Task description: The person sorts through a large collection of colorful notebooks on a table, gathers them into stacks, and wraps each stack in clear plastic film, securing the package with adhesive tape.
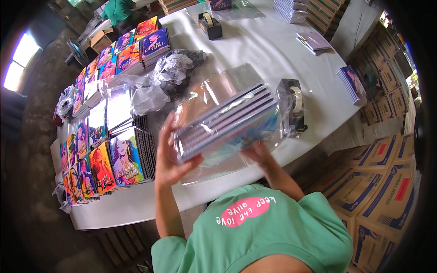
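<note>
Over the table's near side I hold a stack of several spiral notebooks (pixel 227 119) inside a clear plastic bag (pixel 240 75), tilted with its edges facing up. My left hand (pixel 170 152) grips the stack's left end, thumb below and fingers at the side. My right hand (pixel 258 154) supports the stack from beneath at the right, its fingers partly hidden by the bag. Loose, shiny film sticks out around the notebooks. Just right of the bag stands a black tape dispenser (pixel 292 109) with a roll of clear tape.
Rows of colourful notebook stacks (pixel 123 159) fill the table's left side. Crumpled plastic (pixel 170 73) lies behind my left hand. A second tape dispenser (pixel 210 26) stands farther back. Notebooks (pixel 351 85) sit by the right edge. Cardboard boxes (pixel 378 191) are piled at right; a person (pixel 119 11) is far left.
</note>
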Action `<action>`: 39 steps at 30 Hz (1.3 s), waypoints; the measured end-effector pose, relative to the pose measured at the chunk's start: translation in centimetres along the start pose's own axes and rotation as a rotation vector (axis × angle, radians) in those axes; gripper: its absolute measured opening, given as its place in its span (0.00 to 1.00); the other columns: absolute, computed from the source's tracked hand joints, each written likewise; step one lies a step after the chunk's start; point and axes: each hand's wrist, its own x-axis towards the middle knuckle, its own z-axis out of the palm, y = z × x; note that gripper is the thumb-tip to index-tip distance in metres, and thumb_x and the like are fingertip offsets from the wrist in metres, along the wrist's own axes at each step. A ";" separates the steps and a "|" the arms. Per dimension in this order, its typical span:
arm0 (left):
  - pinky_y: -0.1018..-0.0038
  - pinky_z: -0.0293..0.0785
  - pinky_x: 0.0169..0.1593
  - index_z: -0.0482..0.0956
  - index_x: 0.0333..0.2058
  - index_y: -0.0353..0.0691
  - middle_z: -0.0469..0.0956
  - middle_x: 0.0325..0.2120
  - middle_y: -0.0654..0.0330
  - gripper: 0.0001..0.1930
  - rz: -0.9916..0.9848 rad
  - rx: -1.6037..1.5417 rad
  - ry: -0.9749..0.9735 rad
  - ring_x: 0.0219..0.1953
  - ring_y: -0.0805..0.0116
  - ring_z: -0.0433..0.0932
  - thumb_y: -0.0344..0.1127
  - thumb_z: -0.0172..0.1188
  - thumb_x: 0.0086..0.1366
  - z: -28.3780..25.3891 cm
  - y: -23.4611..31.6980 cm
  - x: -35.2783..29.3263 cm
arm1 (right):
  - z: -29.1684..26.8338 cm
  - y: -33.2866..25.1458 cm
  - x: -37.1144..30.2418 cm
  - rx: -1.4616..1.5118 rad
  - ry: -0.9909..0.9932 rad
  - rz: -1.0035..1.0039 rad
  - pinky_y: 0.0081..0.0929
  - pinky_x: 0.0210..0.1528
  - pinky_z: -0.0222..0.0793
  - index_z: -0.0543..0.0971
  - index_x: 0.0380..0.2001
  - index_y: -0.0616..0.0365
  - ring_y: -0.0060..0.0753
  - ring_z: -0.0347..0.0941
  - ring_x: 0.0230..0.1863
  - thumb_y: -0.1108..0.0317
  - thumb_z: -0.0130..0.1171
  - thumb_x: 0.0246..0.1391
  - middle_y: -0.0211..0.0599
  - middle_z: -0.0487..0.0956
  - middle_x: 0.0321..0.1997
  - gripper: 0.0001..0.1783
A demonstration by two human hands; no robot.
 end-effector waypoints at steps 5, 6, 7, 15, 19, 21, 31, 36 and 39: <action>0.60 0.57 0.61 0.63 0.54 0.37 0.70 0.50 0.50 0.42 -0.166 0.560 -0.036 0.55 0.49 0.66 0.32 0.73 0.38 0.3 -11.7 -6.1 | 2.2 -7.9 -0.3 -1.023 0.029 -0.055 0.40 0.58 0.64 0.67 0.55 0.55 0.39 0.69 0.53 0.66 0.72 0.33 0.36 0.72 0.52 0.41; 0.62 0.58 0.60 0.62 0.55 0.36 0.70 0.49 0.49 0.44 -0.179 0.518 -0.025 0.54 0.49 0.67 0.33 0.74 0.38 0.1 -15.3 -7.0 | 3.8 -8.1 0.4 -1.108 -0.009 -0.080 0.41 0.61 0.60 0.64 0.57 0.55 0.39 0.63 0.58 0.65 0.73 0.32 0.37 0.68 0.56 0.45; 0.64 0.60 0.59 0.60 0.56 0.35 0.70 0.49 0.49 0.46 -0.189 0.479 -0.010 0.53 0.49 0.67 0.35 0.74 0.37 -0.1 -18.9 -8.0 | 5.3 -8.3 1.3 -1.190 -0.051 -0.111 0.42 0.63 0.55 0.60 0.60 0.55 0.39 0.57 0.62 0.64 0.74 0.32 0.39 0.64 0.60 0.50; 0.58 0.45 0.66 0.45 0.64 0.49 0.47 0.62 0.45 0.66 0.517 0.682 0.250 0.65 0.55 0.49 0.50 0.79 0.26 2.6 -7.5 -2.0 | 16.4 -15.4 4.6 -1.978 -0.385 -0.462 0.47 0.67 0.47 0.75 0.47 0.43 0.41 0.46 0.69 0.64 0.74 0.29 0.37 0.56 0.67 0.35; 0.51 0.41 0.66 0.56 0.60 0.52 0.59 0.56 0.50 0.55 0.837 0.948 0.146 0.61 0.62 0.59 0.51 0.76 0.31 2.8 -1.7 2.0 | 20.1 -16.2 6.8 -2.209 -0.783 -0.328 0.46 0.66 0.49 0.76 0.22 0.54 0.40 0.58 0.63 0.67 0.65 0.41 0.29 0.66 0.60 0.07; 0.51 0.41 0.66 0.64 0.55 0.52 0.70 0.48 0.54 0.45 0.739 1.123 -0.067 0.54 0.64 0.67 0.50 0.74 0.36 2.1 -0.8 3.9 | 20.7 -16.5 8.3 -1.804 -0.699 -0.201 0.41 0.64 0.54 0.75 0.22 0.55 0.36 0.68 0.53 0.70 0.65 0.43 0.30 0.74 0.50 0.07; 0.61 0.53 0.62 0.60 0.60 0.36 0.57 0.61 0.43 0.41 -0.194 0.664 0.206 0.62 0.49 0.57 0.68 0.35 0.62 -5.0 -25.6 8.0 | -6.0 -9.5 16.3 -1.362 0.333 0.128 0.33 0.53 0.62 0.71 0.49 0.59 0.38 0.71 0.49 0.45 0.43 0.60 0.41 0.77 0.44 0.28; 0.63 0.53 0.62 0.60 0.60 0.37 0.60 0.60 0.52 0.40 -0.521 0.098 0.315 0.62 0.58 0.57 0.65 0.44 0.62 -1.5 -18.9 8.0 | -4.2 -5.9 18.4 -1.652 0.540 0.214 0.29 0.55 0.61 0.71 0.51 0.59 0.38 0.68 0.54 0.34 0.48 0.51 0.43 0.73 0.51 0.39; 0.61 0.49 0.63 0.52 0.63 0.38 0.53 0.63 0.52 0.41 -0.537 -0.315 0.305 0.62 0.56 0.55 0.62 0.48 0.62 0.0 -18.6 8.7 | -3.0 -5.2 17.2 -1.370 0.394 0.196 0.29 0.59 0.58 0.65 0.57 0.58 0.34 0.63 0.58 0.38 0.56 0.48 0.43 0.66 0.58 0.41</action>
